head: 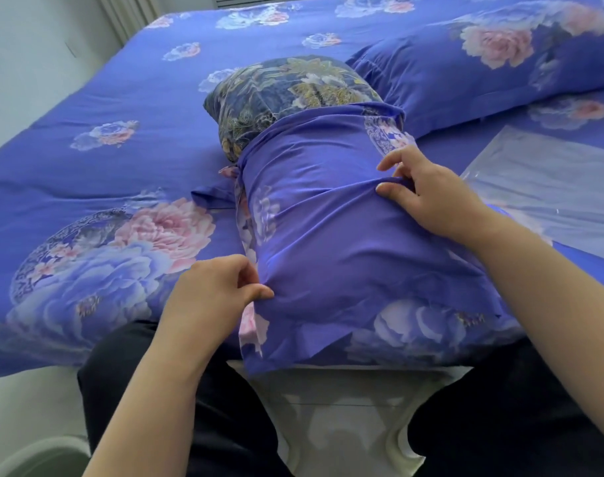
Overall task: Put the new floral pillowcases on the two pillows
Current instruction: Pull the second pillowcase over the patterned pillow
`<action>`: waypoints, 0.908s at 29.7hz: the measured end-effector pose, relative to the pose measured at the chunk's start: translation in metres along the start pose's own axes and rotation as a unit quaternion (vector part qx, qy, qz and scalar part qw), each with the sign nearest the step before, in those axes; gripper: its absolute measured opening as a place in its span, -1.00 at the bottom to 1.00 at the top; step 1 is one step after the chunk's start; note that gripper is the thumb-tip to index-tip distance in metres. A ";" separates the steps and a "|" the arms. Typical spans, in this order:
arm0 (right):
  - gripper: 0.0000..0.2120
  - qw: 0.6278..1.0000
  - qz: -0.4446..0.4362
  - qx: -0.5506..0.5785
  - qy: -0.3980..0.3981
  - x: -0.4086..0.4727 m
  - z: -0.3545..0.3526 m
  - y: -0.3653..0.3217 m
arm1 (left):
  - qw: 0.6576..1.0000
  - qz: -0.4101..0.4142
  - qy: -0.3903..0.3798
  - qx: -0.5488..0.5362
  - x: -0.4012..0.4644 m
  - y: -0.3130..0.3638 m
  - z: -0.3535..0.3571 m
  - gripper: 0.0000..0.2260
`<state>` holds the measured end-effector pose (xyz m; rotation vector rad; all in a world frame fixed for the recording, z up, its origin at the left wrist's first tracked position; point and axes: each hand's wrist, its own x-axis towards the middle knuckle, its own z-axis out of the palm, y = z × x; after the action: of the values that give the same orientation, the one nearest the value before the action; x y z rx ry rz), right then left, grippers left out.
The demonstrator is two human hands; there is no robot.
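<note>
A pillow (287, 87) with a dark blue and gold pattern lies on the bed, pointing away from me. A purple floral pillowcase (328, 242) covers its near two thirds; the far end sticks out bare. My left hand (218, 287) pinches the pillowcase fabric at its near left side. My right hand (428, 194) pinches a fold of the same fabric on the right side, farther up. A second pillow (466, 74) in a matching purple floral case lies at the back right.
The bed carries a purple floral duvet (104, 166). A clear plastic bag (548, 187) lies flat on the bed at the right. The bed's near edge and white floor (345, 425) are below, between my dark-clothed legs. A wall stands at the left.
</note>
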<state>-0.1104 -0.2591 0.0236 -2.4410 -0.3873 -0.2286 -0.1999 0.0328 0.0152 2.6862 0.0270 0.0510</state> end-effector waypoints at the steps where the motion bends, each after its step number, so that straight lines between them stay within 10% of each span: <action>1: -0.70 1.000 -0.011 -0.001 -0.019 -0.002 -0.001 -0.001 | 1.000 0.008 0.004 0.000 -0.001 -0.001 -0.001 -0.81; 11: -0.75 0.975 -0.180 -0.114 -0.059 -0.005 0.021 -0.040 | 0.989 0.042 -0.005 -0.142 0.001 0.001 0.012 -0.84; 27: -0.79 0.982 -0.149 -0.115 0.028 0.003 0.019 -0.062 | 0.986 0.080 0.056 -0.133 0.009 0.023 0.015 -0.87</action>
<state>-0.1273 -0.2000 0.0455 -2.5858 -0.7377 -0.4941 -0.1900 0.0061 0.0118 2.4102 -0.1503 0.2397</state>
